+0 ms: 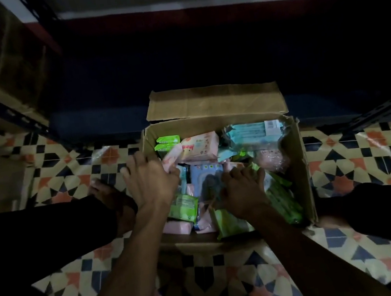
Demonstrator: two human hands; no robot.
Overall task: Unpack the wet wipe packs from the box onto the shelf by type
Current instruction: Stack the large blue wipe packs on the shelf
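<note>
An open brown cardboard box (218, 121) sat on the patterned tile floor (367, 147), its long axis running left to right, its far flap (212, 101) raised. Inside lay mixed wet wipe packs: a pink pack (199, 147) angled leftward, a pale teal pack (250, 133) lying crosswise, green packs (167, 143). Printing was too dim to read. The left hand (149, 180) curled on a pink pack at the left wall; the right hand (242, 189) gripped a green pack (282, 200).

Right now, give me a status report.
Both hands in box: left hand grips pink pack; right hand among the packs, grip unclear. Nothing blocking.
</note>
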